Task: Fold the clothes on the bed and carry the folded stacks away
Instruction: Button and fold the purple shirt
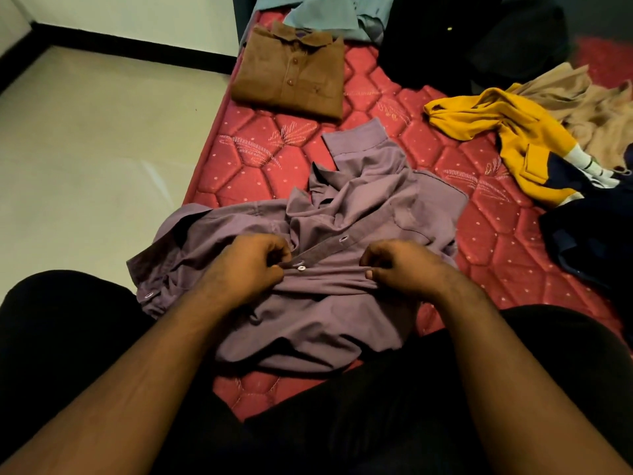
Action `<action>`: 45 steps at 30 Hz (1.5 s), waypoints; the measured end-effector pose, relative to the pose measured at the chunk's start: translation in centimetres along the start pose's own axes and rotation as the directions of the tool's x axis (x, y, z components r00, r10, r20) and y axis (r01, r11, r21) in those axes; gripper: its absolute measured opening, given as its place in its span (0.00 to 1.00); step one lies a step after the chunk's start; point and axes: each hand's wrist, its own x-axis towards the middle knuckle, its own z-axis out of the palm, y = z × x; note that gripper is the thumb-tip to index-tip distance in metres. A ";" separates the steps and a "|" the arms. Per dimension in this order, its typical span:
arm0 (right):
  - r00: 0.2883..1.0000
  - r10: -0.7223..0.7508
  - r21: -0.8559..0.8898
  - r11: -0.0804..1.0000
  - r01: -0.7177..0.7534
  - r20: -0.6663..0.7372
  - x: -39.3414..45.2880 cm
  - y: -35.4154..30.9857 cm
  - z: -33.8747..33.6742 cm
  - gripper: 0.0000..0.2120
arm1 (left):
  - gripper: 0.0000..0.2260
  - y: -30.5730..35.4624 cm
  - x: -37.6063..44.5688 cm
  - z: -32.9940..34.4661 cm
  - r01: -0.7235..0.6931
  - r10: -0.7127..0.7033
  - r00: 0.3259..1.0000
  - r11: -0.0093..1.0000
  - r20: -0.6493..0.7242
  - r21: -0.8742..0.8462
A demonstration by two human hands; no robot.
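- The bed has a red quilted mattress with a pale stitched pattern.
- A rumpled purple shirt lies on it, directly under both hands.
- A folded brown shirt lies flat, well beyond the left hand.
- A yellow garment lies crumpled beyond the right hand, to its right, touching a beige cloth.
- Dark navy clothing lies right of the right hand.
- A light blue garment and black clothing lie farthest away.

Dim, warm indoor light; pale glossy floor brightest, dark clothes at far right lose detail; wide-angle bending at edges, slight softness
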 end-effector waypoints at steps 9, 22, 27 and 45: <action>1.000 -0.022 0.101 0.995 0.022 0.006 -1.2 -0.1 -0.8 0.19 | 0.12 5.7 0.2 0.3 -0.058 0.069 0.997 0.975 -0.044 0.216; 0.814 -0.349 0.004 0.918 0.396 -0.465 -0.1 -0.1 -0.4 0.08 | 0.05 5.4 2.2 5.9 -0.150 0.016 0.959 0.876 -0.284 -0.458; 0.688 -0.421 -0.085 0.881 0.466 -0.591 0.5 -0.6 0.3 0.06 | 0.08 4.8 1.9 4.6 -0.095 -0.023 0.986 0.737 -0.165 -0.669; 0.670 -0.465 -0.126 0.863 0.490 -0.579 1.2 -0.4 1.3 0.06 | 0.11 5.4 1.1 4.3 -0.136 0.003 0.985 0.620 -0.170 -0.772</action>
